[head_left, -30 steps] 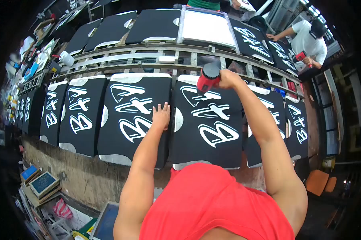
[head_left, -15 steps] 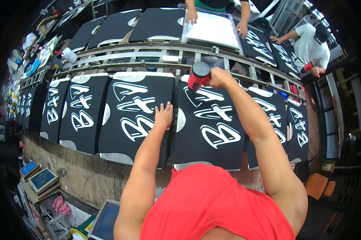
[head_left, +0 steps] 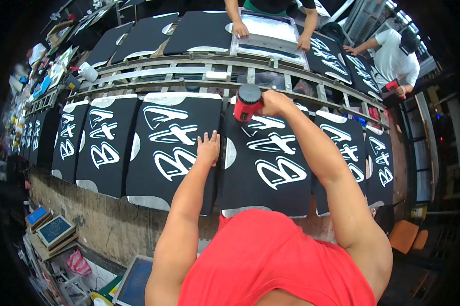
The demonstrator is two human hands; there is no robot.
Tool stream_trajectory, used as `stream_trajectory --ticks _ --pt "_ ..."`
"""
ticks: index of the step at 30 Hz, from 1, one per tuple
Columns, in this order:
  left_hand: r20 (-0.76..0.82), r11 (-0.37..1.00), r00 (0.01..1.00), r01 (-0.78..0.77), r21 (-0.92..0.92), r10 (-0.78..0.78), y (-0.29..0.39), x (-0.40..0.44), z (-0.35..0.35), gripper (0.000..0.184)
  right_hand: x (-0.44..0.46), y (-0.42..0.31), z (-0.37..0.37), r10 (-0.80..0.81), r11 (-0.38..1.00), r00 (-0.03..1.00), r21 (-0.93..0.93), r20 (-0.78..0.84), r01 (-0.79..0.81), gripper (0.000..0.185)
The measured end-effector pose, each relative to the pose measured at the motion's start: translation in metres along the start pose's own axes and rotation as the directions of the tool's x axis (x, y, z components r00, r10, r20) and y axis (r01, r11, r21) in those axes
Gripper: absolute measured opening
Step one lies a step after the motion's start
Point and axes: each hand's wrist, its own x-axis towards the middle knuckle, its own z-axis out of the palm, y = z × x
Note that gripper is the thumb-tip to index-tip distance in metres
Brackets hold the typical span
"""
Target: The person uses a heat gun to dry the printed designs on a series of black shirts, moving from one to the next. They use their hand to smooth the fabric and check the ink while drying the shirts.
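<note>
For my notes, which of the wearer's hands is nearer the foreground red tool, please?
Right. Right hand holds the red tool; left hand lies apart, on a printed panel to its left.

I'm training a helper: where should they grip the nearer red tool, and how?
Probably where the right hand wraps the red tool, from the right: that part seems to project rightward from the body, clear of the dark round top.

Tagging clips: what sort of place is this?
Likely a screen-printing workshop: matching white-lettered black panels, a screen-like frame between another person's hands, a red tool, perhaps a heat gun, in the right hand.
</note>
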Motion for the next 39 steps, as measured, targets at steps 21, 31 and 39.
stream_trajectory --ticks 21,31,39 --pt "0.018 1.0 1.0 0.015 0.018 -0.015 -0.001 0.005 0.003 0.133 -0.053 0.054 0.004 0.159 0.985 0.987 -0.07 -0.001 -0.158 0.044" --pt "0.024 1.0 1.0 -0.005 0.018 0.005 0.001 0.001 -0.001 0.125 -0.086 0.107 0.004 0.253 0.966 0.966 -0.035 -0.059 -0.255 0.054" --pt "0.037 1.0 0.999 -0.003 0.027 0.002 0.002 -0.001 -0.006 0.124 -0.109 0.135 -0.001 0.352 0.936 0.933 0.012 -0.075 -0.352 0.044"
